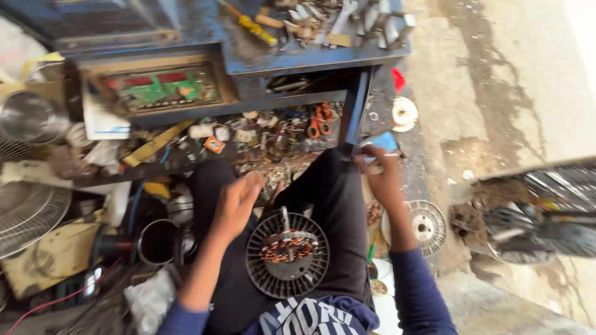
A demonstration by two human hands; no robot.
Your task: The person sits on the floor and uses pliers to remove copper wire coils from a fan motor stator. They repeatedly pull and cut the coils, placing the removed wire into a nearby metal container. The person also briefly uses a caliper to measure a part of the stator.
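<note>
The right hand (382,177) is raised beside the right knee, its fingers closed around a small flat blue object (380,141) whose upper end juts above the knuckles; what that object is cannot be made out, since motion blur smears it. The left hand (236,201) hovers over the left thigh with fingers curled loosely inward, and whether anything sits inside that curl cannot be told, because only the back of the hand shows. Between and below both hands, resting on the lap of the dark trousers, lies a round fan motor housing (287,254) with a ring of ventilation slots, its copper windings (288,247) exposed at the centre. The left hand is just above and left of it, not touching; the right hand is well up and to the right of it.

A second slotted round cover (427,224) lies on the ground just beside the right forearm, partly hidden behind it. Ahead of the knees stands a blue metal workbench (298,59); its lower shelf holds a litter of small parts and orange-handled pliers (320,123). Tools on the bench top are cut off by the upper edge. On the far left a wire fan guard (28,214) is cropped by the frame, and a blurred dark mass at the right cannot be identified.
</note>
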